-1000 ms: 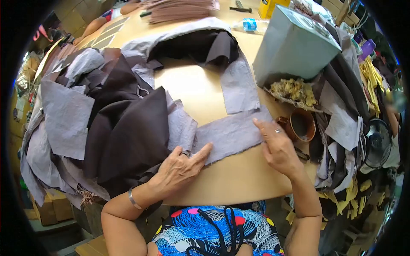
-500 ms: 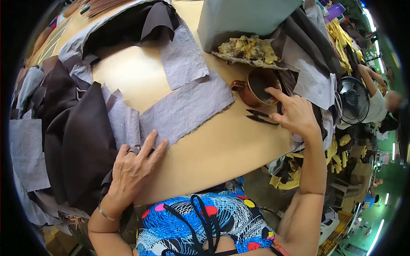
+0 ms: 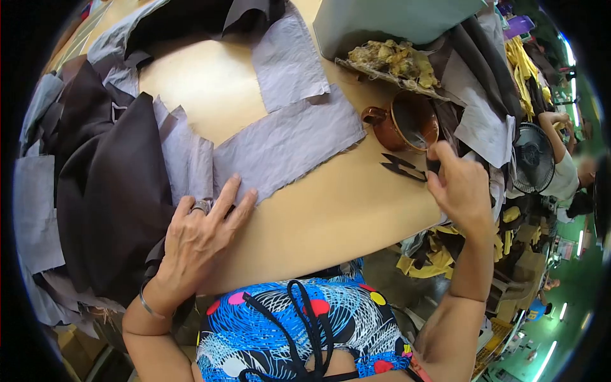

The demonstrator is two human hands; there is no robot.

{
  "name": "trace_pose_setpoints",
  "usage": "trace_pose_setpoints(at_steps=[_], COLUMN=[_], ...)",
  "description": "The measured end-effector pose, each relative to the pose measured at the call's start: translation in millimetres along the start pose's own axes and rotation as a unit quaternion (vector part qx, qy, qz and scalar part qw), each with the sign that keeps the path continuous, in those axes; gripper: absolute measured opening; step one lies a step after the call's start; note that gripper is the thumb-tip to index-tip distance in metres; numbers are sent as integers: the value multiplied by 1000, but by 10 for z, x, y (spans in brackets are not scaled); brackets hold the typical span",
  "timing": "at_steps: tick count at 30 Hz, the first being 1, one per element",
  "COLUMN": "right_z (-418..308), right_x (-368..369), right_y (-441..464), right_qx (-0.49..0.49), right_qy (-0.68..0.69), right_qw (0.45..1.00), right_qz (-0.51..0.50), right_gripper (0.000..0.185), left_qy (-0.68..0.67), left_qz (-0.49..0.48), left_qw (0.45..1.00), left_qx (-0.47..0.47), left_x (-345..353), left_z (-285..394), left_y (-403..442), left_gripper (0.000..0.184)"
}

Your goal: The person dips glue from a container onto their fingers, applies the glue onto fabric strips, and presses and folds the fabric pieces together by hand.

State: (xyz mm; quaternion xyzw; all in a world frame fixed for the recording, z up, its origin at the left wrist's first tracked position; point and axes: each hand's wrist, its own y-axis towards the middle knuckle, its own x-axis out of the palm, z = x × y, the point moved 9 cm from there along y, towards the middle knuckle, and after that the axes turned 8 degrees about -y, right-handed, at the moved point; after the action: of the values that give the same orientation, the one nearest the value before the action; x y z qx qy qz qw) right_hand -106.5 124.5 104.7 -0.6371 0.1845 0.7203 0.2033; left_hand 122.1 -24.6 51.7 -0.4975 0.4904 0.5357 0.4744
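My left hand [image 3: 198, 239] lies with fingers spread, its fingertips pressing the near edge of a pale lilac-grey cloth strip [image 3: 293, 143] on the table. A ring and a bracelet are on it. To its left is a heap of dark brown fabric [image 3: 124, 197]. My right hand [image 3: 463, 191] hovers just below a brown mug [image 3: 391, 134] containing dark liquid. Its index finger and thumb are bent but apart, and no object shows between them. Beside the thumb lie black thread snips [image 3: 402, 167], blades pointing left.
A grey box-like machine body [image 3: 388, 25] stands at the back, with yellowish crumpled scraps [image 3: 398, 63] before it. More cloth hangs over the right edge of the table [image 3: 331, 216]. Beyond are a black fan [image 3: 533, 156] and another person in a light top [image 3: 557, 175].
My right hand has drawn back from the mug's opening, its index finger now outside the rim and more bent. My left hand stays on the cloth. The view has shifted slightly.
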Motion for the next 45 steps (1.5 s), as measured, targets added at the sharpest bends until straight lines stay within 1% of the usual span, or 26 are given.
trace_pose_setpoints(at_steps=[2,5,8,11,14,18,20,23,26,29,32,35,38,39,42,45], right_z=[-221,-609,-642,-665,-690,-718,-752,-985,-1185,-944,-887,-992,-1277,-1332,-1057,-1015], right_x=[-18,170,388,586,669,687,697,605,563,555,574,524,532,480,490,479], right_y=[-100,-78,64,143,196,265,295,255,169,276,307,206,32,5,180,250], right_qx=[-14,-56,-35,-16,25,48,51,5,-65,-46,-49,-99,-137,-150,-90,-97], right_qy=[51,89,153,196,161,35,-15,-123,-115,-147,-146,-135,-96,-68,-127,-154], right_qw=[998,993,984,979,986,997,998,990,988,983,984,982,981,983,984,978], right_qz=[27,56,79,58,28,41,43,74,73,104,88,83,96,83,88,97], right_gripper=[37,48,47,49,54,50,48,45,44,45,49,51,50,48,48,47], left_qy=[-3,-7,-10,-6,-12,-21,-21,-18,-20,-20,-21,-24,-31,-33,-31,-34], left_qz=[-15,-19,-15,-14,-13,-8,-10,-10,-8,-11,-15,-22,-24,-23,-29,-26], left_qw=[1000,1000,1000,1000,1000,999,999,999,999,999,999,999,998,998,998,998], left_qx=[-6,-9,-11,-12,-25,-35,-34,-33,-33,-31,-32,-37,-40,-41,-42,-41], left_x=[12,6,-9,-5,14,27,28,27,17,15,17,16,12,11,14,19], left_z=[-11,-6,-4,-5,-13,-24,-27,-27,-28,-30,-35,-38,-35,-34,-35,-38], left_y=[-19,-38,-35,-37,-36,-39,-37,-39,-34,-51,-51,-55,-49,-47,-51,-58], left_gripper=[42,42,42,41,45,47,46,45,45,44,44,45,47,48,48,48])
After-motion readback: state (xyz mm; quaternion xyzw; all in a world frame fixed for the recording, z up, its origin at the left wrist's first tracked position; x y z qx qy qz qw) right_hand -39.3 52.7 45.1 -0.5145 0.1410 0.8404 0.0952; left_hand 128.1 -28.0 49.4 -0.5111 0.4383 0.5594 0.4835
